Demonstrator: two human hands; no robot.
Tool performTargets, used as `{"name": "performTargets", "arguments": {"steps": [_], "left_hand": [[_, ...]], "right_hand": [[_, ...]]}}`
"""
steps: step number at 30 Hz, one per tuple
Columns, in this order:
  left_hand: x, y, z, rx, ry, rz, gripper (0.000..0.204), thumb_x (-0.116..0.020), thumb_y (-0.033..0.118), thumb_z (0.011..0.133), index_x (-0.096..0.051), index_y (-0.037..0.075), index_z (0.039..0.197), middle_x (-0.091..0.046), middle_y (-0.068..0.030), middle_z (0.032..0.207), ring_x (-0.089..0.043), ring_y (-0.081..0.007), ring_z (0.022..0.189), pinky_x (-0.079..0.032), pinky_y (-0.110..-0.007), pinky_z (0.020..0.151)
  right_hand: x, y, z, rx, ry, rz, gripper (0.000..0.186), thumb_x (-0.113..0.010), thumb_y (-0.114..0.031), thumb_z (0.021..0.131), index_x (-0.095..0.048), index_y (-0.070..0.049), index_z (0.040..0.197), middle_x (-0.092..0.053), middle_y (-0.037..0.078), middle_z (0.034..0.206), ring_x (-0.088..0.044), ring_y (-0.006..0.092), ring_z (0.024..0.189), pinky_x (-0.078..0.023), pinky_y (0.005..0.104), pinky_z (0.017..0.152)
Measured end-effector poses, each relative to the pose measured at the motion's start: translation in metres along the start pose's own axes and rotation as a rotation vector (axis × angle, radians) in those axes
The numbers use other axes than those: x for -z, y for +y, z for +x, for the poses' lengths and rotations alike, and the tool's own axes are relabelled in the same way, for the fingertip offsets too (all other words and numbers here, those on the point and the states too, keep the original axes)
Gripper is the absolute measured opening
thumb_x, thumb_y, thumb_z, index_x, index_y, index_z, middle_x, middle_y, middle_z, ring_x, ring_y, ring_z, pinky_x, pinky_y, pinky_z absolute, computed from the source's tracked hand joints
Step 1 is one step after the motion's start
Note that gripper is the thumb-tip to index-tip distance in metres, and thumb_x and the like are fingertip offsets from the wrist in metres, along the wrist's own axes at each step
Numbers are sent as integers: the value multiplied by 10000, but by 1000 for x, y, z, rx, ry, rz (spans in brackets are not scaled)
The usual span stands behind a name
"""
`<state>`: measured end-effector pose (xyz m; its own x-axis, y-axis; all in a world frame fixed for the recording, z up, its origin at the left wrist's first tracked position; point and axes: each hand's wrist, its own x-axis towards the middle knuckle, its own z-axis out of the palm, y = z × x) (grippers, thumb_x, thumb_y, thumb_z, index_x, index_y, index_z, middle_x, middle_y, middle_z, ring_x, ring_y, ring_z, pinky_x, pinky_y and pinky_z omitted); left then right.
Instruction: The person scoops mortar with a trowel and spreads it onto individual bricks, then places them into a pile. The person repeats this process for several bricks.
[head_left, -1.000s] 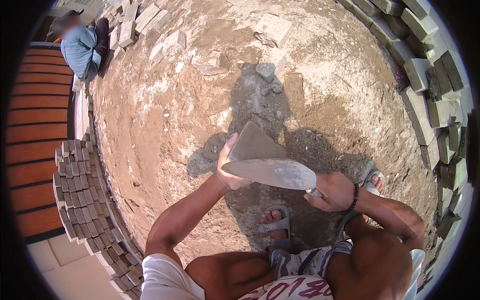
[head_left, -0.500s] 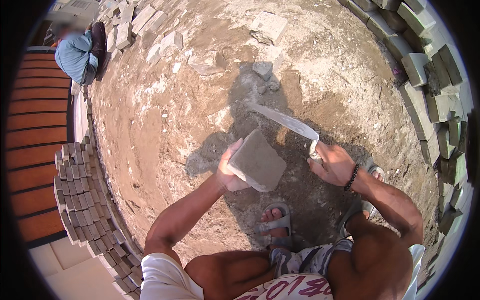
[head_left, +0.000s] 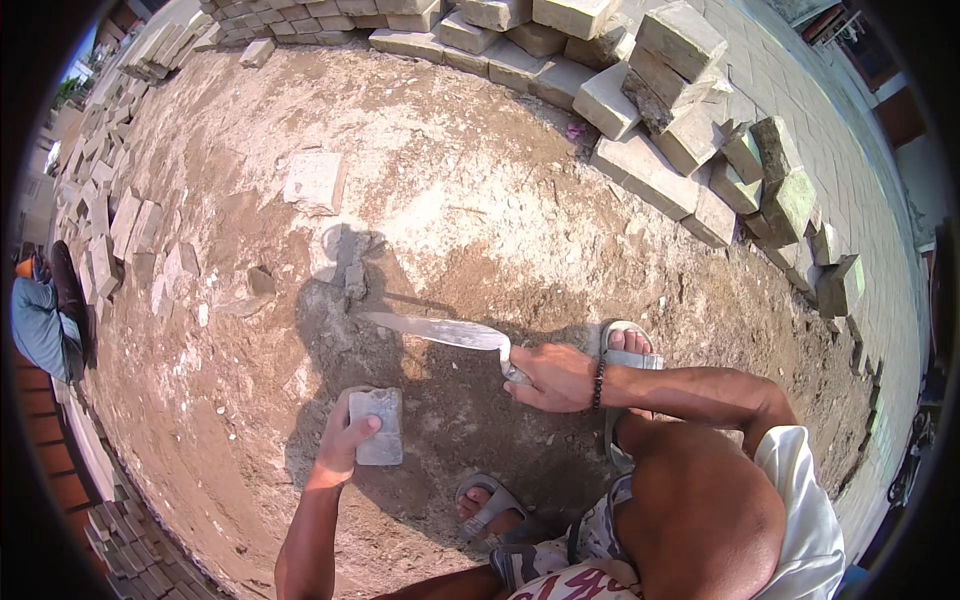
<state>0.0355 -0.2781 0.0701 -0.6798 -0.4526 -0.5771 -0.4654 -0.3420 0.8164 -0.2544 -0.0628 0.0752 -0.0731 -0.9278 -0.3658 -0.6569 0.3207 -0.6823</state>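
With fingers closed, the left hand (head_left: 342, 438) gripped a paver (head_left: 378, 440), perhaps clear of the soil (head_left: 220, 420), and the right hand (head_left: 555, 378) a trowel (head_left: 445, 332). Trowel work seemed underway, needing a steady paver next.

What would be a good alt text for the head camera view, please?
A left hand holds a grey paving block and the right hand holds a metal trowel pointing left, above bare, uneven earth. Piled paving blocks border the earth at upper right; another person in blue is at far left.
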Motion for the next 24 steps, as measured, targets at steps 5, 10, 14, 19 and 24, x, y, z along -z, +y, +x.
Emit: {"name": "performTargets", "arguments": {"steps": [5, 10, 14, 19, 24], "left_hand": [[-45, 61, 21, -297, 235, 1098, 871, -866, 294, 583, -476, 60, 1326, -423, -275, 1307, -432, -442, 1213, -358, -529, 1029], [-69, 114, 62, -508, 154, 1048, 834, -853, 307, 591, -491, 61, 1301, -441, -253, 1289, -433, -423, 1211, -347, -531, 1031], [-122, 179, 117, -760, 61, 1013, 815, -838, 317, 606, -491, 54, 1294, -468, -222, 1270, -446, -401, 1208, -357, -522, 1025], [-232, 316, 163, -945, 50, 872, 843, -821, 350, 633, -468, 16, 1321, -497, -241, 1252, -483, -394, 1191, -396, -488, 1019], [-353, 445, 217, -1189, 105, 1032, 934, -788, 451, 622, -486, -71, 1335, -588, -305, 1255, -596, -413, 1147, -447, -486, 994]], "right_hand": [[5, 34, -50, -158, 13, 27, 383, -582, -321, 912, -493, 33, 1027, -633, 281, 726, -625, 482, 735, -479, 554, 712], [14, 55, -93, -331, -41, -87, 424, -597, -335, 908, -517, 36, 1098, -625, 335, 927, -624, 484, 914, -466, 528, 846], [5, 85, -130, -356, 44, -41, 517, -586, -346, 918, -494, 72, 1210, -493, 410, 1241, -530, 513, 1163, -426, 503, 1017], [43, 83, -153, -463, 3, 72, 519, -586, -337, 920, -441, 75, 1202, -614, 318, 884, -622, 472, 883, -498, 519, 785], [51, 95, -156, -474, 92, 163, 415, -633, -308, 900, -490, 13, 1121, -636, 255, 731, -641, 457, 754, -501, 526, 684]]}}
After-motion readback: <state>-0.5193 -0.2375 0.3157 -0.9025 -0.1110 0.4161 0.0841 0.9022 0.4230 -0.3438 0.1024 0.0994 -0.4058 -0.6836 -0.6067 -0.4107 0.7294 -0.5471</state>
